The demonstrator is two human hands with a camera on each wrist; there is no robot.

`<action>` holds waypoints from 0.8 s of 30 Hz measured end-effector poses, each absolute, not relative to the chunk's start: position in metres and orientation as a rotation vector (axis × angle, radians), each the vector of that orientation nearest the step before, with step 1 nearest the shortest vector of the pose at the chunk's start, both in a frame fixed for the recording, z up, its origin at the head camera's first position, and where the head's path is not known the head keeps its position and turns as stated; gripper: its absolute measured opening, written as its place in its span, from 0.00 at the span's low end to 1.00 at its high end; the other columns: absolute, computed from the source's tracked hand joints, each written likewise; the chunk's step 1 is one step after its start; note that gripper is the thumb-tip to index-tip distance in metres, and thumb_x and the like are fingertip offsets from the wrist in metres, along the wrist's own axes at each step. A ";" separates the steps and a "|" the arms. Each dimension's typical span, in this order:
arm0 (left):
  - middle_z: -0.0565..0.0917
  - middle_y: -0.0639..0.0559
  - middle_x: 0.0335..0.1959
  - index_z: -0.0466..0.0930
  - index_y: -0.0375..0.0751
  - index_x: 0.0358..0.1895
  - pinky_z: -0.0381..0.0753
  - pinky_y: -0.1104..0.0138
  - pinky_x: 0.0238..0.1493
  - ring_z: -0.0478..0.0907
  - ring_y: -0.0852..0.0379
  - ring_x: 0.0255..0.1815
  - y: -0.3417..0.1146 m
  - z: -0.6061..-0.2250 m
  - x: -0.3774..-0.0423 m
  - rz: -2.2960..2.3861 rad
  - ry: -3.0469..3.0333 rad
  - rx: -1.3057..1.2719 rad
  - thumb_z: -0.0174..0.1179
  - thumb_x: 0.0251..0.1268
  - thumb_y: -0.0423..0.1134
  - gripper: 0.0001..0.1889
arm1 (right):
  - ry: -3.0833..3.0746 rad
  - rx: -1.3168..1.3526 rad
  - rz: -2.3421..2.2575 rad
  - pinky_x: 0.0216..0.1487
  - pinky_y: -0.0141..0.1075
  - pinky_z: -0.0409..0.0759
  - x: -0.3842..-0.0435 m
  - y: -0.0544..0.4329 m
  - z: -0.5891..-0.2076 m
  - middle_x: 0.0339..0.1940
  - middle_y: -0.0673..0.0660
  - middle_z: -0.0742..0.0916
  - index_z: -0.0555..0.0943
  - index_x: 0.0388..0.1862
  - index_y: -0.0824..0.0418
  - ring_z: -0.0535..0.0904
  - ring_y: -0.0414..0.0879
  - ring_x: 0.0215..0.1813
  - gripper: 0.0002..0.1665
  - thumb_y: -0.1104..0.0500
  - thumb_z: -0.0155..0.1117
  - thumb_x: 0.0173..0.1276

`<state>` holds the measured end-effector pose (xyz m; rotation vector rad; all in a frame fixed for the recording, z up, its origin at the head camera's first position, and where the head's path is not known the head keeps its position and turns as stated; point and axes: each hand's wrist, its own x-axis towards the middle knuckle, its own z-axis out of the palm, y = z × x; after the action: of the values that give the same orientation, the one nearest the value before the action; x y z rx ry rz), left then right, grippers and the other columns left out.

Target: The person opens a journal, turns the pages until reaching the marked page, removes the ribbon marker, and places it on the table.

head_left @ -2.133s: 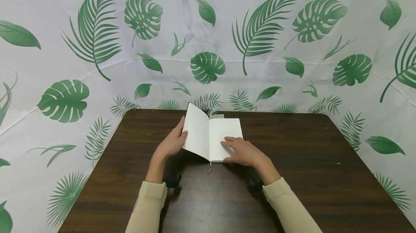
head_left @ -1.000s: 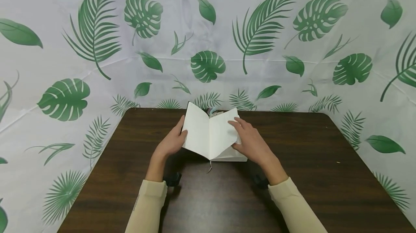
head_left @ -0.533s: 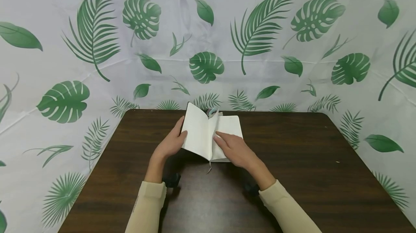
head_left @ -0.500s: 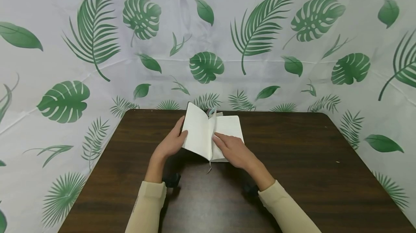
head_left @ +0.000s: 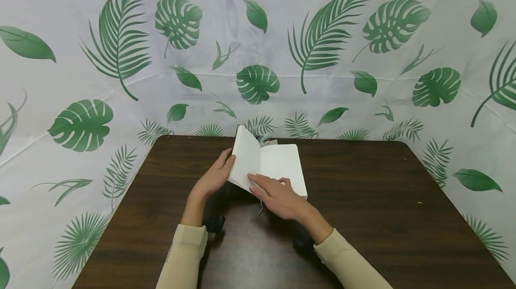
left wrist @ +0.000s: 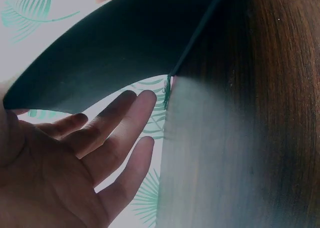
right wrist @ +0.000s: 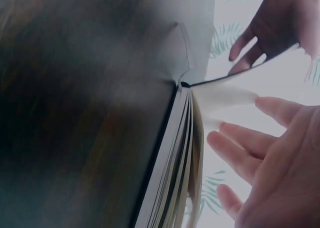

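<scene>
An open notebook (head_left: 284, 163) lies at the centre of the frame, near the far edge of the tabletop (head_left: 383, 222), its left side raised at a slant and its right page lying flatter. The left hand (head_left: 213, 177) holds the raised side at its outer edge, thumb on the page and fingers behind the dark cover (left wrist: 125, 43). The right hand (head_left: 282, 199) crosses the lower part of the spread, its fingers extended and slightly apart, clamped on nothing, with fingertips against the left page. A thin ribbon (head_left: 260, 209) hangs from the bottom of the spine. Just behind the notebook sits a small item (head_left: 269, 142), mostly hidden. Pale sleeves (head_left: 183, 253) enter from the bottom, and a leaf-print cloth (head_left: 282, 56) fills the upper frame.
</scene>
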<state>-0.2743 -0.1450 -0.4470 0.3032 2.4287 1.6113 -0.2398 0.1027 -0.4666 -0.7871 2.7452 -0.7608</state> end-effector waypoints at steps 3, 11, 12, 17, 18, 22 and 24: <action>0.64 0.35 0.83 0.47 0.40 0.88 0.59 0.36 0.82 0.62 0.36 0.84 -0.144 -0.448 -0.275 1.611 2.439 0.296 0.37 0.89 0.62 0.39 | 2.743 -0.795 -0.733 0.74 0.62 0.60 -0.238 0.101 -0.466 0.88 0.46 0.68 0.59 0.89 0.37 0.64 0.44 0.86 0.43 0.23 0.32 0.83; 0.85 0.38 0.59 0.72 0.38 0.76 0.82 0.50 0.61 0.84 0.47 0.52 -0.144 -0.447 -0.274 1.646 2.528 0.332 0.48 0.89 0.48 0.25 | 2.736 -0.806 -0.717 0.76 0.60 0.60 -0.238 0.103 -0.468 0.89 0.45 0.66 0.56 0.90 0.38 0.63 0.45 0.87 0.46 0.21 0.38 0.81; 0.86 0.39 0.57 0.73 0.37 0.75 0.84 0.52 0.58 0.84 0.49 0.50 -0.144 -0.447 -0.275 1.652 2.532 0.327 0.48 0.89 0.47 0.24 | 2.738 -0.802 -0.725 0.75 0.60 0.60 -0.239 0.104 -0.468 0.88 0.44 0.66 0.56 0.90 0.38 0.63 0.45 0.87 0.46 0.22 0.39 0.81; 0.87 0.36 0.56 0.75 0.34 0.73 0.84 0.55 0.54 0.85 0.49 0.48 -0.145 -0.448 -0.275 1.655 2.539 0.324 0.48 0.89 0.45 0.23 | 2.798 -0.804 -0.722 0.75 0.62 0.63 -0.243 0.112 -0.471 0.86 0.50 0.70 0.59 0.89 0.43 0.66 0.50 0.85 0.43 0.30 0.51 0.83; 0.87 0.36 0.56 0.75 0.34 0.73 0.84 0.54 0.53 0.85 0.49 0.48 -0.145 -0.449 -0.276 1.655 2.536 0.318 0.48 0.89 0.45 0.23 | 2.817 -0.804 -0.702 0.76 0.63 0.63 -0.244 0.114 -0.472 0.86 0.52 0.71 0.61 0.89 0.45 0.67 0.52 0.85 0.42 0.33 0.54 0.83; 0.87 0.38 0.55 0.75 0.35 0.73 0.83 0.56 0.53 0.85 0.49 0.49 -0.146 -0.449 -0.275 1.653 2.518 0.302 0.47 0.89 0.45 0.23 | 2.862 -0.786 -0.592 0.76 0.65 0.63 -0.251 0.124 -0.473 0.84 0.58 0.73 0.69 0.84 0.50 0.67 0.56 0.85 0.38 0.39 0.60 0.82; 0.86 0.38 0.55 0.75 0.36 0.73 0.83 0.56 0.53 0.85 0.49 0.49 -0.147 -0.449 -0.275 1.660 2.506 0.301 0.47 0.89 0.45 0.23 | 2.862 -0.789 -0.549 0.76 0.66 0.63 -0.254 0.129 -0.471 0.84 0.59 0.73 0.74 0.81 0.52 0.67 0.58 0.85 0.35 0.41 0.62 0.82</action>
<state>-0.2754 -0.1465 -0.4488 0.3010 2.5064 1.6597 -0.2538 0.1288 -0.4713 -0.7892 2.8617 -0.5494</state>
